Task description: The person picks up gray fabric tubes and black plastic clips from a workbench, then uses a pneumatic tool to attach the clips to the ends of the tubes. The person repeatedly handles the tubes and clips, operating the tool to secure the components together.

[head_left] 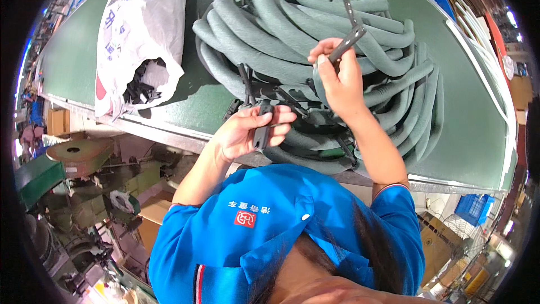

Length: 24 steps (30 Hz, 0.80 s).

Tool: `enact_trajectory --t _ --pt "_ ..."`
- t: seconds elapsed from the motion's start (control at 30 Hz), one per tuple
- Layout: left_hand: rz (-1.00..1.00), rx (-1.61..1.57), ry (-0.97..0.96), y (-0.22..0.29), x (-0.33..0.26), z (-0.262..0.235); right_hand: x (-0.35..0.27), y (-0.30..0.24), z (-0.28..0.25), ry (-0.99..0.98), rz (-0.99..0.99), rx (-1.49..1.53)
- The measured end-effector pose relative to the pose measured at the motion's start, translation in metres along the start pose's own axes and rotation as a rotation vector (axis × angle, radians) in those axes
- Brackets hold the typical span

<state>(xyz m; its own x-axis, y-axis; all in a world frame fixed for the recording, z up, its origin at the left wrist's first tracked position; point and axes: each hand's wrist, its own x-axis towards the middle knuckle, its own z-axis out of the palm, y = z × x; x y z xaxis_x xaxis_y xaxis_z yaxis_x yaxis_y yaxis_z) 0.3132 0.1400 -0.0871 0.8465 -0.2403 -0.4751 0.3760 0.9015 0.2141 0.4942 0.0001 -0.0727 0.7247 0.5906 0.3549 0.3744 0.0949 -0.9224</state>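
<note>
Grey foam-sleeved tubes (pixel 315 28), bent into loops and stacked in a large pile, occupy the middle of the green work table (pixel 478 129) in front of us. Our left hand (pixel 253 132) sits at the near edge of the pile, palm turned toward us, with its fingers curled around a small black plastic clip (pixel 262 129); the thumb lies across the top of the clip and the fingertips wrap its right side, so the grip is closed on the part. Our right hand (pixel 337 76) is raised above the pile, fingers narrowed into a pinch on the lower end of a dark flat bracket (pixel 350 36); the bracket angles up and to the right from the fingertips, and its upper end stands clear of the hand against the foam tubes. The two hands are near each other but apart, the left lower and closer to the body, the right higher and farther over the pile. Black frame parts (pixel 247 81) show between the tubes just above the left hand. To the left on the table lies a white plastic sack (pixel 140 17), its mouth open toward the near edge, with more black clips (pixel 143 81) visible inside. Blue sleeves (pixel 270 219) of our shirt fill the lower part of the view.
</note>
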Motion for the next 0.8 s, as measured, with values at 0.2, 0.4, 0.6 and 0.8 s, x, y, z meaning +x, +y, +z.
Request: enact_trajectory --t 0.2,0.4,0.6,0.8 --pt "0.415 1.147 0.104 0.037 0.000 0.037 -0.024 0.005 0.008 0.035 -0.017 -0.094" --pt "0.665 2.007 -0.009 0.081 0.015 0.094 -0.029 -0.001 0.007 -0.078 -0.082 -0.204" --pt "0.635 2.356 -0.139 0.107 0.045 0.122 -0.031 -0.001 0.012 -0.071 -0.147 -0.295" --pt "0.357 2.614 -0.237 0.120 0.064 0.155 -0.031 0.004 0.020 -0.138 -0.057 -0.343"
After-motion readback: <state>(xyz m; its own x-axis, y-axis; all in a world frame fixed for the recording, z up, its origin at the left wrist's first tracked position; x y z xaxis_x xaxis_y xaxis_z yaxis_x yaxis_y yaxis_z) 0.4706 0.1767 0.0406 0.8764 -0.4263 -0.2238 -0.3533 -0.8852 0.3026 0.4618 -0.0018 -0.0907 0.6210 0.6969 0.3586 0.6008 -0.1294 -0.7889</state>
